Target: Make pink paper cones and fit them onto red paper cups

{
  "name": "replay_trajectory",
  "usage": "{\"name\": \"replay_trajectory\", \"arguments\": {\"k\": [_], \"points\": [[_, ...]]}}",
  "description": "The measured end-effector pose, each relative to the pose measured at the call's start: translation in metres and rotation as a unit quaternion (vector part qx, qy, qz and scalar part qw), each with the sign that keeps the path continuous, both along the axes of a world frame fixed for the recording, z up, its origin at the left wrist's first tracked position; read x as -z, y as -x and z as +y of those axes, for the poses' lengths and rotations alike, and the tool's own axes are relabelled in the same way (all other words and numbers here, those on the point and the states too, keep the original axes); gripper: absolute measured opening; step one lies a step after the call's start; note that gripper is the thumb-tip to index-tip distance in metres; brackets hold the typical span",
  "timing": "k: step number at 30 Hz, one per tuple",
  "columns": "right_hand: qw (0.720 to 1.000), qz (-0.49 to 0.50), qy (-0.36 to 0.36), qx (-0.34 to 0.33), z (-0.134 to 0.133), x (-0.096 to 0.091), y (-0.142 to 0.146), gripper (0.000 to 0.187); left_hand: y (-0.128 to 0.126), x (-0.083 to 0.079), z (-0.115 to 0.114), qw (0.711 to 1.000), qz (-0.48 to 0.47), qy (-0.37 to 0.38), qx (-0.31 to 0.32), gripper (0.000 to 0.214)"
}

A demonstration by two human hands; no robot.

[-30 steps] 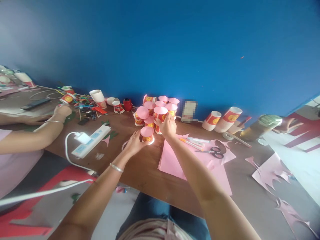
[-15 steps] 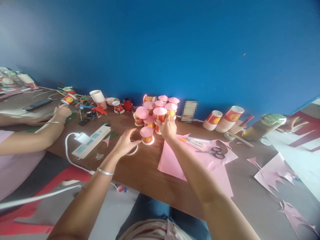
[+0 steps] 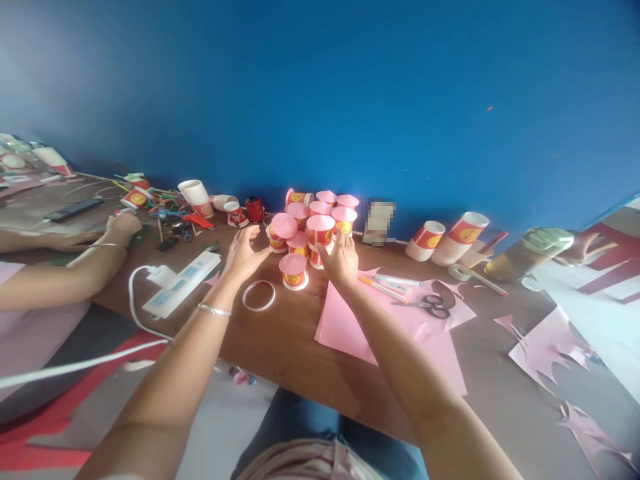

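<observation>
Several red paper cups with pink cone-shaped paper tops stand grouped and partly stacked against the wall. At the front of the group is a capped cup [image 3: 295, 272]; a stacked one [image 3: 320, 231] rises behind it. My left hand [image 3: 246, 253] is left of the group, fingers apart and holding nothing. At the right side of the group, my right hand [image 3: 341, 259] has its fingers spread beside the stacked cups; whether it touches them I cannot tell. A white ring [image 3: 259, 295] lies on the table below my left hand.
Pink paper [image 3: 350, 323] bears scissors [image 3: 433, 306] and pens [image 3: 387, 289] at right. Plain-topped cups [image 3: 461, 237] and a jar [image 3: 527, 253] stand beyond. A power strip [image 3: 181, 285] lies left. A co-worker's arm [image 3: 75, 270] rests at far left.
My left hand has moved away from the front cup, up and to the left, uncovering the white ring. My right hand has shifted slightly down and right, its fingers off the upper stacked cup.
</observation>
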State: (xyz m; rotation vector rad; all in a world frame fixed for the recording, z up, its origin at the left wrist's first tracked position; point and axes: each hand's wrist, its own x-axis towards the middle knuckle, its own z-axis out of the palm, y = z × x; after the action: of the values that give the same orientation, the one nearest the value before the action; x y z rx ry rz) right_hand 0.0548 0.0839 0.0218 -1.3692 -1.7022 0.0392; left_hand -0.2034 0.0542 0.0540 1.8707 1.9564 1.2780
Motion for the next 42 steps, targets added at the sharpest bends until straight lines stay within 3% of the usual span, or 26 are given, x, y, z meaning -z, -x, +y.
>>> {"name": "replay_trajectory", "arguments": {"k": [8,16,20,26,31,34,42], "points": [[0.995,-0.080,-0.044,-0.049,-0.041,-0.004,-0.032,0.049,-0.007,-0.017,0.043,0.995,0.070,0.049,0.053,0.089],[0.978,-0.147,-0.053,-0.135,-0.085,0.020,-0.064,0.044,-0.015,-0.026,0.053,0.991,0.098,0.060,0.076,0.059],[0.975,-0.162,-0.064,-0.138,-0.094,0.036,-0.076,0.039,-0.013,-0.025,0.058,0.993,0.084,0.049,0.067,0.055],[0.980,-0.126,-0.049,-0.147,-0.093,0.047,-0.083,0.040,-0.004,-0.031,0.058,0.999,-0.024,0.011,0.017,0.069],[0.979,-0.109,-0.057,-0.161,-0.090,0.052,-0.085,0.043,-0.010,-0.045,0.054,0.978,-0.187,-0.014,0.097,0.069],[0.978,-0.106,-0.062,-0.168,-0.090,0.055,-0.086,0.044,-0.018,-0.050,0.052,0.968,-0.208,-0.003,0.141,0.067],[0.979,-0.098,-0.048,-0.175,-0.091,0.059,-0.087,0.044,-0.004,-0.059,0.060,0.994,-0.093,0.053,0.016,0.057]]}}
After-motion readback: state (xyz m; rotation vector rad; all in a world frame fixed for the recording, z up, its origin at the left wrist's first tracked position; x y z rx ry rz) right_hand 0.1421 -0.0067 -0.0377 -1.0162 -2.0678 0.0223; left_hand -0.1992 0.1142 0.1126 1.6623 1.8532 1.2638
